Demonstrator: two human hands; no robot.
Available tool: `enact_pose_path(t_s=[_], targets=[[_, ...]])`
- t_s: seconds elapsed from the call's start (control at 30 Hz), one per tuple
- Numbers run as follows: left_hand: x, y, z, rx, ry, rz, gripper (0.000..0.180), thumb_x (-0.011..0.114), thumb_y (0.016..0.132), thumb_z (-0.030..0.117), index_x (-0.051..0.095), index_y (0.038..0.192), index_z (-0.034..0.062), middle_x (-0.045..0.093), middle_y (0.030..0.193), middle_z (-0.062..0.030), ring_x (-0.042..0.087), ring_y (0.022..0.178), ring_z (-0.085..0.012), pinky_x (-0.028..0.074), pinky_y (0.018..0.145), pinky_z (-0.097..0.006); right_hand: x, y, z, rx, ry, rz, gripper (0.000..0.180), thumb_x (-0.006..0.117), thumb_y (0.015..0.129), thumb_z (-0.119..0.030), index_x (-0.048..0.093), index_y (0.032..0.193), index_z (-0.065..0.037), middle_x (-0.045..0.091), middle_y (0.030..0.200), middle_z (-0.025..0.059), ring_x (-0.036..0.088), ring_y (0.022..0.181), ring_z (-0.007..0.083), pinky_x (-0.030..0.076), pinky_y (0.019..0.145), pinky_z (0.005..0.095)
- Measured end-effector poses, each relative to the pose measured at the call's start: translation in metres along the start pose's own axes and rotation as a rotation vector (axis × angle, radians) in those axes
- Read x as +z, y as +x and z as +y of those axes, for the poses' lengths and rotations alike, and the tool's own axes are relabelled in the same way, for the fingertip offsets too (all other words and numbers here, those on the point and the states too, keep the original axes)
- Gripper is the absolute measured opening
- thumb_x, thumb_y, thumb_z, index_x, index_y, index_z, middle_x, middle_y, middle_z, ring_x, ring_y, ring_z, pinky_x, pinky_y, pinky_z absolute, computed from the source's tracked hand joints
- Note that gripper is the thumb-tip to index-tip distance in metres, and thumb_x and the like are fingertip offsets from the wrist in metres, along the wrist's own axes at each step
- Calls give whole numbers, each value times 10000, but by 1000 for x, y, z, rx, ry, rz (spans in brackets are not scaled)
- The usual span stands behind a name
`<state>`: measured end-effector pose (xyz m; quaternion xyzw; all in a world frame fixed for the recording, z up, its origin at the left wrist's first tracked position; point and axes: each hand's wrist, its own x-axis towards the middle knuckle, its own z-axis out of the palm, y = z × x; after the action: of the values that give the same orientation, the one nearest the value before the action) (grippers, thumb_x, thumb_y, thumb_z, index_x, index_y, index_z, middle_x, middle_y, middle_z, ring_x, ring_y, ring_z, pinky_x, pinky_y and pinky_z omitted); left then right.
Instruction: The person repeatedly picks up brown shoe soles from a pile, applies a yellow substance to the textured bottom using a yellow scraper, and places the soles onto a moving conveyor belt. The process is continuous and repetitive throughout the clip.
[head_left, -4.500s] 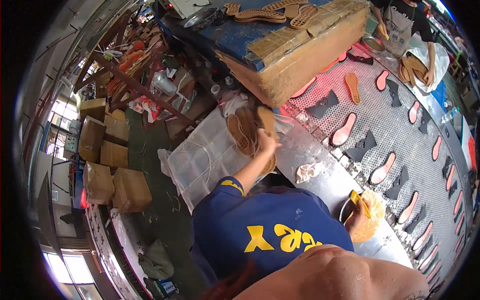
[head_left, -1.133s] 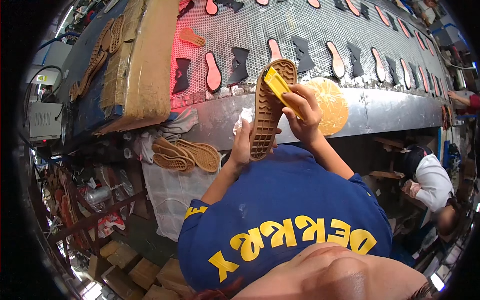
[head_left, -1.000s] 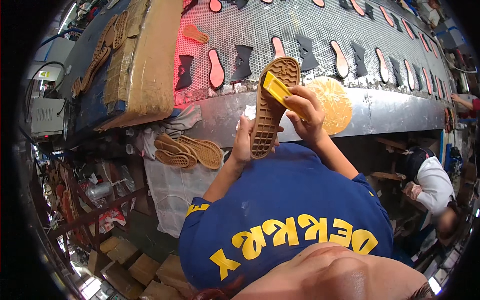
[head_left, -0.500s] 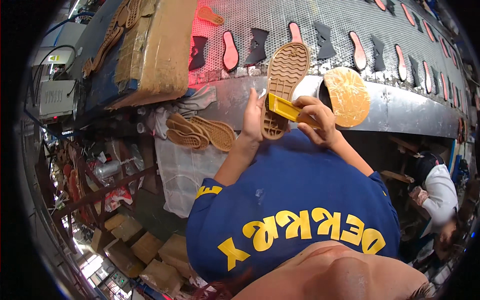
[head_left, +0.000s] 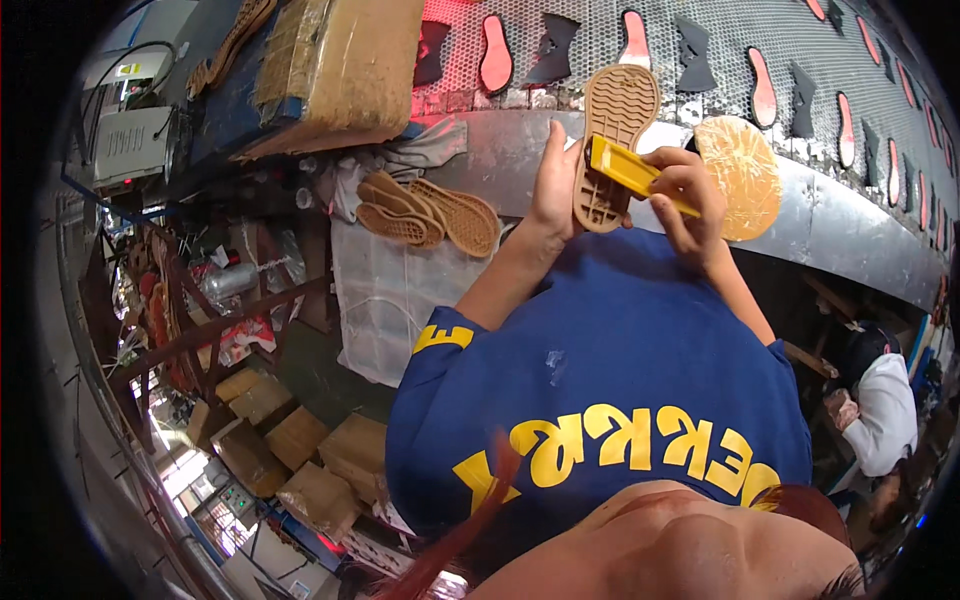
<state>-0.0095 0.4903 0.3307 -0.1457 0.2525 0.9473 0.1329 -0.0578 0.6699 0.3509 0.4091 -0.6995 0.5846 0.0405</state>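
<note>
Workshop bench beside a perforated conveyor [head_left: 640,45], with a tan shoe sole [head_left: 612,140] held up over its metal edge.

That sole stood nearly upright, tread toward the camera, just near of the belt; the left hand [head_left: 555,185] gripped its left edge, fingers pressed together along the side and thumb tucked behind. Against the sole's right side lay a yellow brush [head_left: 640,175], pinched by the curled fingers of the right hand [head_left: 690,200]. Just right of that hand sat a round tan pad [head_left: 745,170] on the metal rim. To the left, several more tan soles [head_left: 430,210] lay stacked on a pale sheet [head_left: 385,300]. Farther left, a cardboard box [head_left: 345,60] rested on a blue table. Red and black insoles [head_left: 497,65] dotted the belt. At the far right stood another person in a white sleeve [head_left: 885,410].
</note>
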Motion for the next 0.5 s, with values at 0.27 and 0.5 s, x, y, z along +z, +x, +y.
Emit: enact_pose_path(t_s=[0.27, 0.5], targets=[[2, 5, -4, 17, -29, 5, 865, 93, 905, 696, 402, 1320, 3, 581, 1127, -220, 629, 919, -343, 545, 697, -494, -12, -11, -13, 66, 164, -127, 137, 630, 836, -68, 524, 904, -12, 606, 1064, 197, 610, 982, 304, 468, 875, 352], [-6, 9, -4, -21, -60, -59, 900, 90, 912, 681, 401, 1316, -60, 566, 1169, -266, 592, 1061, -362, 476, 927, -475, -19, -10, -11, 71, 293, -189, 108, 588, 835, -18, 500, 898, -15, 600, 1083, 204, 594, 1008, 281, 446, 917, 369]])
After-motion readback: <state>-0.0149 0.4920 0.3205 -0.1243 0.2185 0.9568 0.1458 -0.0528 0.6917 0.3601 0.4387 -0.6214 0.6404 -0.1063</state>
